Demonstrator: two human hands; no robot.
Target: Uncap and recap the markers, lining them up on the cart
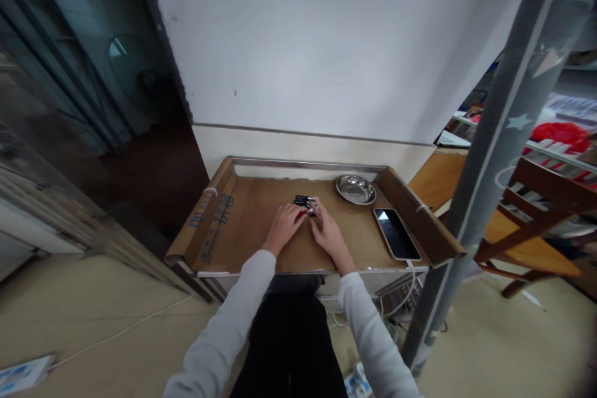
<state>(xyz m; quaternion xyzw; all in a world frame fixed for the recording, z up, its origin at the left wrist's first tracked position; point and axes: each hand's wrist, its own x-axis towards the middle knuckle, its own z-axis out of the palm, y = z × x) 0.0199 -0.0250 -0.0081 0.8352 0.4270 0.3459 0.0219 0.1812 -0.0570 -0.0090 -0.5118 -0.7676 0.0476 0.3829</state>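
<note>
Several short black sticks with silvery ends (304, 199) lie side by side on the brown cardboard tabletop (261, 217); their exact kind is too small to tell. My left hand (283, 225) comes at them from the left, thumb and forefinger closed on a small red stick (302, 213). From the other side, my right hand (329, 233) curls its fingers round the right ends of the group, close to the left fingertips. Whatever sits between its thumb and forefinger is mostly hidden, with a bit of dark and silver showing.
A shiny metal bowl (356, 189) stands at the back right of the table. In front of it lies a phone (396, 234) with a white cable (411, 280) hanging off the edge. Cardboard flaps rise at both sides. A grey post (485, 155) and a wooden chair (536, 242) are at the right.
</note>
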